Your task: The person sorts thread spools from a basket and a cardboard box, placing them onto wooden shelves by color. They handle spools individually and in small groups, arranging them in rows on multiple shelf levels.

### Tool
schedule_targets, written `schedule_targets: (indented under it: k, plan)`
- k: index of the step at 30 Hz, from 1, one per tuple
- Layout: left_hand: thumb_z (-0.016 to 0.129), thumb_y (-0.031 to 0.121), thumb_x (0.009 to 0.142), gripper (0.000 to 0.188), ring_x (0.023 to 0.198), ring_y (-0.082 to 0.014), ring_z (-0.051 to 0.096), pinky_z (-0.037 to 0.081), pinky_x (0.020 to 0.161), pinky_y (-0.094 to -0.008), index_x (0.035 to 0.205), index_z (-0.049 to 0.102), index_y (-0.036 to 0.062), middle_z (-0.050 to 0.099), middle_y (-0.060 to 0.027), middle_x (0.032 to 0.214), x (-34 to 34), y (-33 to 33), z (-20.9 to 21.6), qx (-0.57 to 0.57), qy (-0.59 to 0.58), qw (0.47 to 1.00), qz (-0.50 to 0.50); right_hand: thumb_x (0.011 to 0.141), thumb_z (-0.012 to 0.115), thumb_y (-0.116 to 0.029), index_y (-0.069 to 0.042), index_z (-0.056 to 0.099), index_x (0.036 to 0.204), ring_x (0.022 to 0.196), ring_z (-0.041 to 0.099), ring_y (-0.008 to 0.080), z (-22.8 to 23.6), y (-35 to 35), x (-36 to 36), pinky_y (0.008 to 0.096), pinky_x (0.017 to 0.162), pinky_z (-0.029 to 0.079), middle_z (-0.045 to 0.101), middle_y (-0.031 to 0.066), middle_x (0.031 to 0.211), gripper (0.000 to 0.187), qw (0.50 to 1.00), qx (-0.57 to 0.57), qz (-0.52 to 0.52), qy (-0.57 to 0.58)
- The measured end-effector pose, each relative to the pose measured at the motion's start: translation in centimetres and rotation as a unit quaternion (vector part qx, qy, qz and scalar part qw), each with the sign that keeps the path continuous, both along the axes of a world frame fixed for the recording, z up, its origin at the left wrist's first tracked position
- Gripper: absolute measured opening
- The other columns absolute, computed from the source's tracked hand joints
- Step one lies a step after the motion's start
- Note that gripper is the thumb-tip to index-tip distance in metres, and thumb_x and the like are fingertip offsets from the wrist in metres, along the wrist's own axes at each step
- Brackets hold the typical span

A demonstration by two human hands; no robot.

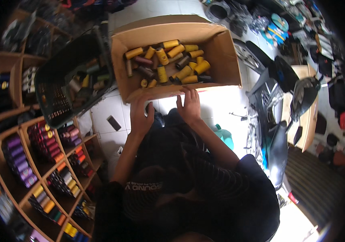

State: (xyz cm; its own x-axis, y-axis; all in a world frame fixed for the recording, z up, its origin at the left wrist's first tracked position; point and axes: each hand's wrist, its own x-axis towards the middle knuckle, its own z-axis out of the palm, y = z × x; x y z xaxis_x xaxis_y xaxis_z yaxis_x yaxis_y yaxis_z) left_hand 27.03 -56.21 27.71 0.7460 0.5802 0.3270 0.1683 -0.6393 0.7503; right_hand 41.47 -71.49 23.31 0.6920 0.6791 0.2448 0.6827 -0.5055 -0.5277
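Note:
In front of me stands an open cardboard box (225, 48), tilted slightly. Inside it lie several thread spools (162, 57), loose and jumbled, mostly yellow with some brown and dark ones. My left hand (141, 117) is at the box's near rim toward its left corner, fingers on the edge and thumb apart below. Further right, my right hand (190, 106) hooks its fingertips over the same rim, its thumb on the outside. Neither hand holds a spool. How firmly they grip the cardboard cannot be seen.
Left of the box is a dark green plastic basket (45, 80) with more spools. A wooden shelf (39, 175) with coloured thread cones fills the lower left. A phone (113, 123) lies on the tiled floor. A motorbike (277, 80) stands at the right.

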Motion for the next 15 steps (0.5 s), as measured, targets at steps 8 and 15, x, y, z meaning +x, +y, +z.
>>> schedule_targets:
  k: [8, 15]
  plan:
    - [0.064, 0.013, 0.088, 0.026, 0.105, -0.0384, 0.061, 0.048, 0.092, -0.046, 0.112, 0.061, 0.0025, 0.065, -0.0188, 0.112, 7.0, 3.0, -4.0, -0.05, 0.149, 0.977, -0.144, 0.082, 0.067, -0.006, -0.003, 0.062, 0.1, 0.097, 0.062, 0.0344, 1.4, -0.1, 3.0, 0.043, 0.09, 0.05, 0.066, 0.0134, 0.1, 0.019, 0.998, -0.02, 0.037, 0.048]
    - [0.062, 0.026, 0.094, 0.034, 0.097, -0.038, 0.067, 0.052, 0.087, -0.0468, 0.116, 0.064, 0.0009, 0.069, -0.0218, 0.105, 11.1, 3.4, -5.7, -0.153, 0.361, 0.913, -0.116, 0.078, 0.073, -0.014, -0.002, 0.062, 0.109, 0.103, 0.067, 0.0338, 1.9, 2.1, 10.3, 0.0395, 0.087, 0.054, 0.07, 0.0142, 0.101, 0.036, 0.931, -0.114, 0.102, 0.332]
